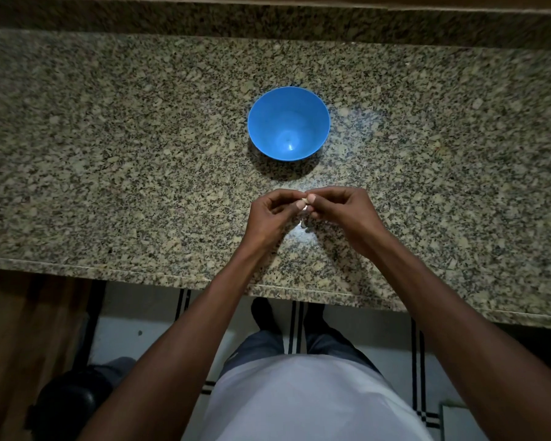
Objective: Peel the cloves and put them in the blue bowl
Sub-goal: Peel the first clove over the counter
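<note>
A blue bowl stands in the middle of the speckled granite counter, and its inside looks bare. Just in front of it, my left hand and my right hand meet fingertip to fingertip over the counter. Between thumbs and forefingers they pinch one small pale garlic clove, mostly hidden by the fingers. A little pale scrap, seemingly peel, lies on the counter right below the hands.
The counter's front edge runs below my wrists. Behind the bowl a raised granite ledge runs along the back. Wooden cabinet front shows at the lower left, and tiled floor lies beneath.
</note>
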